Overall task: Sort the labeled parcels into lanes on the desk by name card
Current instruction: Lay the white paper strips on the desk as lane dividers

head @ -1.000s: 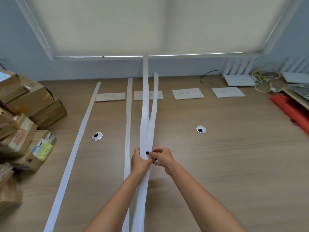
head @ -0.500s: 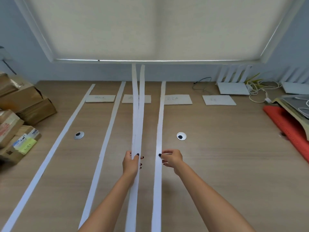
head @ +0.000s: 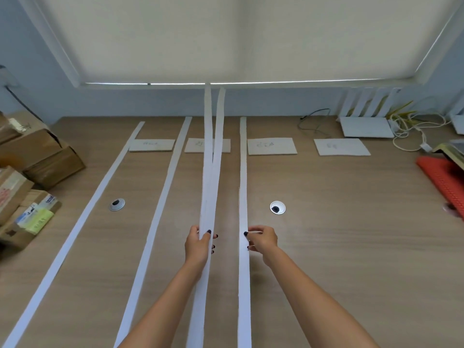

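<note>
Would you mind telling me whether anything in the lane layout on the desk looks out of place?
Yes: two paper strips gripped by the left hand overlap and run across the second name card, covering its middle. The strip the right hand pinches lies straight between cards.

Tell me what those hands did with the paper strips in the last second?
A second ago both hands pinched one bundle of strips together. Since then the right hand pulled one strip off to the right and laid it on the desk; the left hand still grips the remaining strips. The two strips further left, the name cards and the parcels stayed put.
</note>
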Available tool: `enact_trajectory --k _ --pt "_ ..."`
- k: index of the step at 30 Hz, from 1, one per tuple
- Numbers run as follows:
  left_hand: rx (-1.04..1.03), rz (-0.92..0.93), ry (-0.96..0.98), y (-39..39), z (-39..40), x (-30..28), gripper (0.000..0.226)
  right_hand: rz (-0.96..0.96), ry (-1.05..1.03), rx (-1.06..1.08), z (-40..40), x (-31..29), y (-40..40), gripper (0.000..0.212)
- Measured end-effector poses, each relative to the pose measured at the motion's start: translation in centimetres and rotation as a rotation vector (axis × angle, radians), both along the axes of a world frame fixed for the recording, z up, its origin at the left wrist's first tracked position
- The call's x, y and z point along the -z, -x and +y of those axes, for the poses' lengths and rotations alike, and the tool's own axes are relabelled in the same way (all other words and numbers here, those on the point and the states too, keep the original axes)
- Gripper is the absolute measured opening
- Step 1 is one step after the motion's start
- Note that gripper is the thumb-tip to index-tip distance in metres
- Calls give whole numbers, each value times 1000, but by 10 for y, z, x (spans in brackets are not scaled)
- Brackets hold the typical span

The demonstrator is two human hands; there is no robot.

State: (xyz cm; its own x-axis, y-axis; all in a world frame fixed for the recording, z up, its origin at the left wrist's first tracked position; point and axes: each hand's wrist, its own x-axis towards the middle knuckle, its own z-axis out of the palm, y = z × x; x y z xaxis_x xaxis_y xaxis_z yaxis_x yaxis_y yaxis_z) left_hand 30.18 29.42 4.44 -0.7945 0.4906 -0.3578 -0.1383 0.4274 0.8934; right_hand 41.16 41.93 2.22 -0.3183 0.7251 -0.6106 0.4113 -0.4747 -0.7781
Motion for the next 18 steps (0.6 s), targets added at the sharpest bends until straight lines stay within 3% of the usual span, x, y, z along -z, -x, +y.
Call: enact_trajectory --k 18 --pt "49 -3 -21 10 25 6 10 -39 20 13 -7 19 13 25"
